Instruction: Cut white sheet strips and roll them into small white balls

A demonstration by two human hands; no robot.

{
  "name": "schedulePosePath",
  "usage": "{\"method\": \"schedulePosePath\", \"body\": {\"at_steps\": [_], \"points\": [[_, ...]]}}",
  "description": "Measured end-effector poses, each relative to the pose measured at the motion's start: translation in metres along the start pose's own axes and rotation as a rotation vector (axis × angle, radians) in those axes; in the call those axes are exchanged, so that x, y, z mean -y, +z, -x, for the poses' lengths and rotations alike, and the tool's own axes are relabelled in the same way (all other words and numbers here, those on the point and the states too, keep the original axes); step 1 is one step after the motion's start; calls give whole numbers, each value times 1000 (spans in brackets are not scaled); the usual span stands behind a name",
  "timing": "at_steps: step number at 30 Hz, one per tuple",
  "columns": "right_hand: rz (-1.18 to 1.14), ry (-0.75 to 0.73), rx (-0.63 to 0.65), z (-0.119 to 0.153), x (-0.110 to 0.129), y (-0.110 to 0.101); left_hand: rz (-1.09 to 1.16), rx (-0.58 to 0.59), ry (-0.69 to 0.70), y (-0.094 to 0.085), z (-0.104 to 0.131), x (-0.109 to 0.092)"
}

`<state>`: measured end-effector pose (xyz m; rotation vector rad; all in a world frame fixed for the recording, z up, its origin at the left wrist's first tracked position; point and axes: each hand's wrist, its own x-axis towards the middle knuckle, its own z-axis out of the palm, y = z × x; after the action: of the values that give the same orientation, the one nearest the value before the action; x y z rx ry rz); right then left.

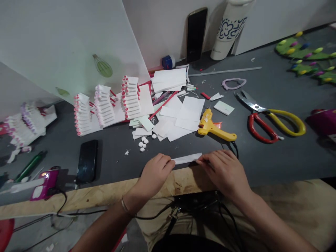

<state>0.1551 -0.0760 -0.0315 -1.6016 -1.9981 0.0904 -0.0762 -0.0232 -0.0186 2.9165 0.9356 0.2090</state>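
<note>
Currently between both hands, close to the wooden front edge (105, 193) of the dark desk (111, 150): one narrow white strip (187, 158), lying crosswise. Left hand (154, 175): fingers clamped on the left end. Right hand (228, 173): fingers clamped on the right end. Just beyond: small white discs (142, 144), loose white sheets (190, 112), yellow glue gun (216, 130). Farther right: large scissors (255, 107), one handle red, one yellow. Farther left: black phone (87, 161), flat; rows of pink-tipped white pieces (132, 100) on cards. At the rear: second phone (196, 35), propped upright near a white bottle (228, 33), blue-patterned.
</note>
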Motion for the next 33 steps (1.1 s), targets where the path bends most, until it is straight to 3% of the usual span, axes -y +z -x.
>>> {"method": "schedulePosePath", "body": {"at_steps": [7, 14, 17, 22, 33], "points": [[-22, 55, -37, -3, -11, -8, -80, -28, 67, 3, -1, 0], [224, 119, -36, -10, -21, -23, -130, -27, 97, 1, -1, 2], [168, 55, -45, -7, -14, -16, -144, -40, 100, 1, -1, 2], [61, -122, 95, -5, 6, 5, -137, -103, 71, 1, -1, 1], [50, -180, 69, -13, 6, 15, -74, -153, 8, -2, -4, 2]]}}
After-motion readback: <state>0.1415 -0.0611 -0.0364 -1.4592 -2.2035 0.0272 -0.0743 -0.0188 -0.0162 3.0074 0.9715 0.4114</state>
